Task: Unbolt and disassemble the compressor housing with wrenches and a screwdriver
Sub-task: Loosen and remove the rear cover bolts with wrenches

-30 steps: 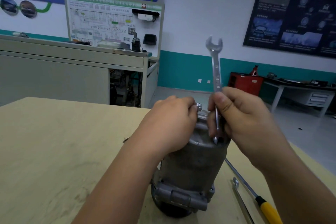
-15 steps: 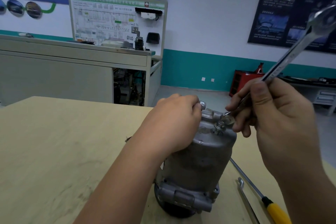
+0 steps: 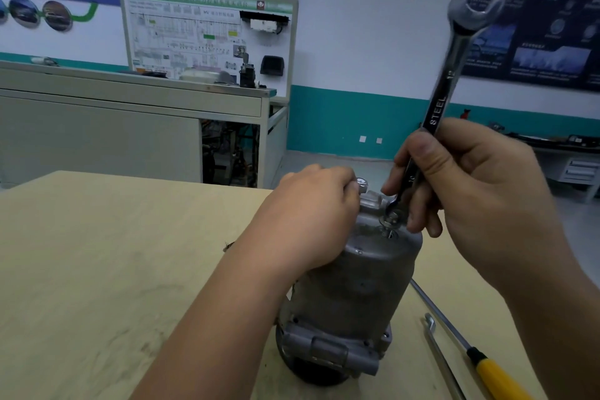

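A grey metal compressor housing [image 3: 354, 289] stands upright on the wooden table [image 3: 97, 269]. My left hand [image 3: 311, 217] grips its top from the left, beside a bolt head [image 3: 361, 184] at the back. My right hand [image 3: 470, 191] holds a steel open-end wrench [image 3: 444, 97], tilted up to the right, with its lower jaw on a raised bolt [image 3: 391, 221] on the housing's top. That bolt stands partly out of its hole, threads showing.
A yellow-handled screwdriver [image 3: 467, 347] and a thin metal rod [image 3: 441, 360] lie on the table to the right of the housing. A grey cabinet [image 3: 130, 127] with a display board stands behind the table. The table's right edge runs close to the tools.
The wrench swung from upright out to the right, then back to a steeper tilt, its lower end staying on the bolt. My left hand stayed on the housing.
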